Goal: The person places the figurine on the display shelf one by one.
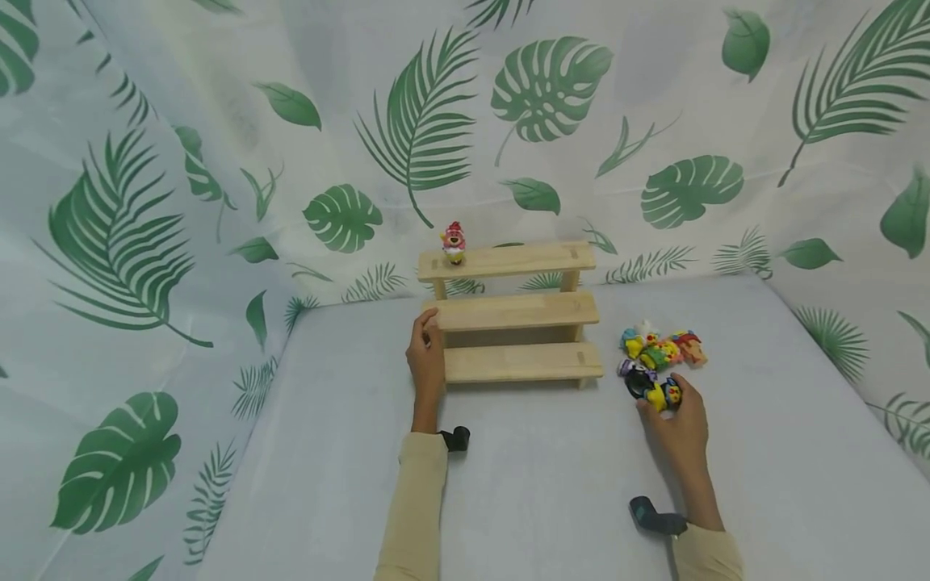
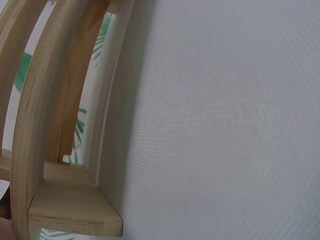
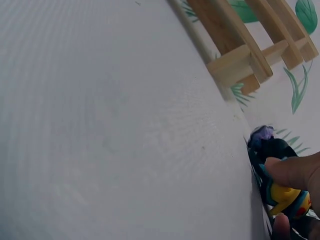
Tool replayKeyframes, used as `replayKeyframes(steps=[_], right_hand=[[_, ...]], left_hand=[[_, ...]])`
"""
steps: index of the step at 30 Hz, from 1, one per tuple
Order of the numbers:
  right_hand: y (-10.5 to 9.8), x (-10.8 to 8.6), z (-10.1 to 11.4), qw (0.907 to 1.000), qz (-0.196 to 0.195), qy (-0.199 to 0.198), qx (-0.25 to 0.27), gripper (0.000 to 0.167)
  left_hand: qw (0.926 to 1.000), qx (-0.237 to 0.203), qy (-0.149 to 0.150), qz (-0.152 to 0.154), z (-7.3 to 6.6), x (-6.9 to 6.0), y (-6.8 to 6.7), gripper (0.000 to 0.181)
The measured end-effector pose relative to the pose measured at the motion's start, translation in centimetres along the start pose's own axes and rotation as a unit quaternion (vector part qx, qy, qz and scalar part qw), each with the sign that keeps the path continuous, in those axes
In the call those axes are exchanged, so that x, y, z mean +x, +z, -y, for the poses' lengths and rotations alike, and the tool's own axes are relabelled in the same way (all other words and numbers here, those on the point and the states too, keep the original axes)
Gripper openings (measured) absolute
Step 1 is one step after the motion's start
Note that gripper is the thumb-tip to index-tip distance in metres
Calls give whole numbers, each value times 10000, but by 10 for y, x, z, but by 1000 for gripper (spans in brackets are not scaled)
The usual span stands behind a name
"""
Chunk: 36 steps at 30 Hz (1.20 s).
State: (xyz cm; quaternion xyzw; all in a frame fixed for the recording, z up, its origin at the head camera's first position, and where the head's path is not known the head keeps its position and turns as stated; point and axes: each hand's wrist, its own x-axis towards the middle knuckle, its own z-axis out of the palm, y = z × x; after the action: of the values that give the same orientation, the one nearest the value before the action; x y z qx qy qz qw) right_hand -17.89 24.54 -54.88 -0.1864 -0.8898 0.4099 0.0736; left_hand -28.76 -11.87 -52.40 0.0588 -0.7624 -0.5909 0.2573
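A three-tier wooden shelf stands on the table, with a pink and red figurine at the left of its top tier. My left hand touches the left end of the shelf around the middle tier; in the left wrist view only a bit of it shows beside the wood. To the right of the shelf my right hand pinches a yellow and blue figurine between thumb and fingers. In the right wrist view the thumb lies over that figurine. A black and purple figurine lies against it.
Several colourful figurines lie in a cluster just beyond my right hand. A leaf-patterned cloth hangs behind the table and at both sides. The white tabletop stretches between my forearms.
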Motion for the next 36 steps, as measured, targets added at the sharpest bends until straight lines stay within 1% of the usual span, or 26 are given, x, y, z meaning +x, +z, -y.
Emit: replayKeyframes(steps=[5, 11, 16, 18, 22, 25, 28, 33, 36], right_hand=[[0, 1, 0, 9998, -145, 108, 71, 70], [-1, -2, 0, 9994, -355, -37, -19, 66], [-3, -6, 0, 9988, -491, -18, -88, 65], [-5, -8, 1, 9987, -497, 84, -4, 65], [-12, -12, 4, 9972, -423, 404, 470, 68], [-17, -13, 6, 9930, -347, 655, 916, 70], [-19, -12, 7, 9886, -274, 870, 1199, 72], [-21, -11, 4, 9808, -92, 1350, 1404, 81], [-21, -12, 2, 9770, -71, 1511, 1506, 79]], left_hand=[[10000, -36, -5, 7, -1, 0, 0, 29], [10000, -20, -16, -40, -1, -1, 0, 29], [10000, -20, -67, -25, -1, -1, 0, 29], [10000, -23, -58, -28, -1, -1, 0, 29], [10000, 1, -55, -12, 0, 0, 1, 29], [10000, -17, -45, 27, -1, 2, 1, 30], [10000, -68, -21, 50, -2, 3, 0, 30], [10000, -29, -64, 60, -2, 3, -1, 30], [9999, 11, -101, 52, -2, 1, -1, 29]])
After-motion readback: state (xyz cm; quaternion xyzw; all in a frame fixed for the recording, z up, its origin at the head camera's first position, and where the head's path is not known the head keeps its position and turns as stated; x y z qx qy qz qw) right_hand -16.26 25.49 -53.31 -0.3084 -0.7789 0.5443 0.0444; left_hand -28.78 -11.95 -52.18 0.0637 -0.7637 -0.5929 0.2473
